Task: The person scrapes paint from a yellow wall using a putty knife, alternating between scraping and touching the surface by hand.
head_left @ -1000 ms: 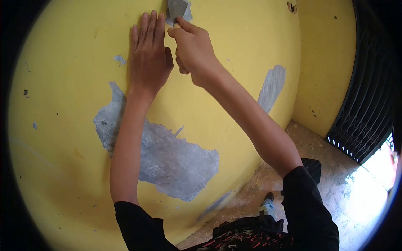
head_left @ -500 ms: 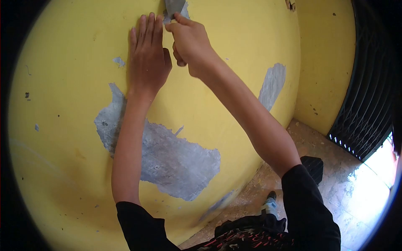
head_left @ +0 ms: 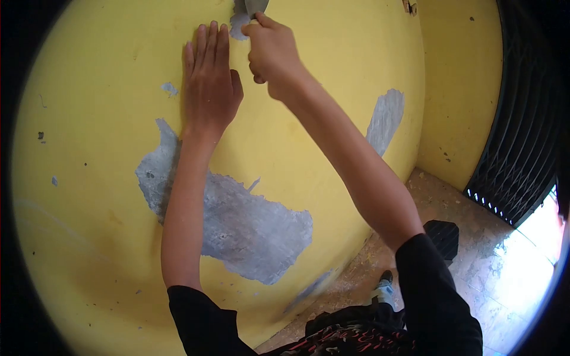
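- In the head view, we have the scraper (head_left: 257, 6) at the far end of the wall (head_left: 338, 53), beside a small grey patch (head_left: 238, 26); the top edge of the view cuts off its blade.
- We judge it light, with a thin blade that is stiff or slightly springy and not fragile. Its edge could skid on smooth paint or gouge the grey beneath.
- The handle seems the place to hold it, close behind the blade for control. Our fingers hide most of that part, so we cannot tell its shape or how slippery it is.
- Our right hand (head_left: 275, 52) closes around it, index finger reaching towards the blade, the other fingers curled. We cannot tell how hard we grip.
- Our right forearm slants from the near right to the far left, elbow bent, wrist nearly straight.
- Our left hand (head_left: 209, 98) lies palm to the wall, left of the right hand and apart from it, holding nothing. Its fingers point away from us, slightly spread, with the thumb on the right.
- Our left forearm passes over the large grey patch (head_left: 255, 231). To the right we see a long grey patch (head_left: 386, 118) and, beyond it, a dark gate (head_left: 522, 130).
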{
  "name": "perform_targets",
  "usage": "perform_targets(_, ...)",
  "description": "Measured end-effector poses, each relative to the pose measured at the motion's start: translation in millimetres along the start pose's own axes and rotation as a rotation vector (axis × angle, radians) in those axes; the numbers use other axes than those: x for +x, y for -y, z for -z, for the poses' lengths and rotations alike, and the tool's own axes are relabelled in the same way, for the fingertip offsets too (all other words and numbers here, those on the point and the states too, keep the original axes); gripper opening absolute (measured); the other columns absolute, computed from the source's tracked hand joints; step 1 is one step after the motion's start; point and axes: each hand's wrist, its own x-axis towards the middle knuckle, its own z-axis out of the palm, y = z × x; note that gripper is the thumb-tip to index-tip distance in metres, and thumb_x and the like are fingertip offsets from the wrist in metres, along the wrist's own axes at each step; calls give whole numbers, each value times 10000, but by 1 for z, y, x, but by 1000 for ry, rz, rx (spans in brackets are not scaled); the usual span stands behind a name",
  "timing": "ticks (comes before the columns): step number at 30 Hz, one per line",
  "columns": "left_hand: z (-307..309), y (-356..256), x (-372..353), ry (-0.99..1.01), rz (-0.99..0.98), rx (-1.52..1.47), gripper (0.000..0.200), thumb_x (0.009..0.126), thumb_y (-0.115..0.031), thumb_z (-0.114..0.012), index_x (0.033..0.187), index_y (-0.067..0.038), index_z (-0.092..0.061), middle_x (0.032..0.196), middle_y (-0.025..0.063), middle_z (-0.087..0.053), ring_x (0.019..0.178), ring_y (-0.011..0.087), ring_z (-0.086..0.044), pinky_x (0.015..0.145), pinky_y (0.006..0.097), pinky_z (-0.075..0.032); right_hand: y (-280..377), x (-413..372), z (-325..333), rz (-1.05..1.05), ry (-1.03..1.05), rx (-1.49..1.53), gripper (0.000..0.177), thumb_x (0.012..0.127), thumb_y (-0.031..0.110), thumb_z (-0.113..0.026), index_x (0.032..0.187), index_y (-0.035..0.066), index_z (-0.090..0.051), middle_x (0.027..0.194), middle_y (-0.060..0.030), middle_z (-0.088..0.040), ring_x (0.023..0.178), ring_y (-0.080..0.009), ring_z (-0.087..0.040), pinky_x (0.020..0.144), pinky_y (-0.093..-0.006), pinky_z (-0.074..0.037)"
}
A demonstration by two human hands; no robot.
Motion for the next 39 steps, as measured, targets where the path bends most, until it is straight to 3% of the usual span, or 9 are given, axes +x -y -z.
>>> perform_targets(16,-8,-8,2,103,-6,180,632,838,-103,-562,1457,-51,-451,1577,147,-361,1491,366,-265,1191,587,-204,-12,16,14,198,122,-377,666,896,249,-500,1495,-26,-404,624,-58,-549,447,-129,-448,425,-313,-409)
perform_targets(17,-9,-8,1,101,-12,176,624,839,-115,-560,1451,-50,-456,1576,149,-361,1493,368,-258,1184,603,-202,-11,14,19,188,151,-474,668,905,241,-488,1497,-48,-381,770,-142,-658,636,-220,-641,602,-355,-533)
perform_targets(20,-9,-10,-1,95,-18,170,595,847,-144,-542,1429,-40,-474,1571,154,-367,1495,375,-249,1176,626,-195,22,13,32,-105,153,-241,664,919,246,-484,1489,-74,-372,1183,-317,-649,1134,-360,-649,970,-396,-493)
perform_targets(26,-4,-12,2,133,-12,148,581,855,-163,-534,1411,0,-490,1571,182,-355,1500,385,-233,1186,621,-178,3,21,33,197,195,-442,650,929,262,-505,1477,-71,-397,812,-169,-686,682,-239,-645,642,-372,-520)
perform_targets(28,-1,-14,1,135,-12,142,576,859,-164,-531,1409,3,-490,1567,188,-359,1502,383,-228,1190,618,-171,25,21,32,-87,129,-270,632,924,266,-505,1442,-89,-434,1109,-313,-676,1061,-357,-672,914,-401,-503)
perform_targets(30,-5,-13,2,115,-7,96,583,862,-170,-539,1416,2,-483,1564,189,-363,1503,384,-227,1191,617,-168,-4,20,23,215,140,-415,600,922,243,-493,1407,-108,-463,1156,-334,-653,1080,-364,-662,932,-384,-496)
perform_targets(36,-9,-11,1,129,-6,122,577,884,-182,-545,1424,4,-466,1575,187,-350,1503,385,-227,1190,618,-165,-4,17,21,130,174,-244,623,925,237,-486,1436,-114,-421,1341,-361,-545,1195,-403,-610,1004,-397,-459)
perform_targets(38,-10,-11,2,90,-20,84,579,880,-170,-539,1426,5,-462,1577,187,-347,1502,384,-231,1190,617,-165,-33,21,7,339,107,-421,628,962,256,-518,1510,-21,-384,667,-1,-527,474,-73,-398,464,-266,-366)
perform_targets(39,-5,-12,4,136,-16,126,580,883,-172,-539,1429,5,-458,1578,188,-344,1500,385,-235,1189,617,-169,-20,25,13,243,150,-358,628,958,255,-522,1515,-2,-384,569,8,-465,434,-84,-358,422,-288,-334)
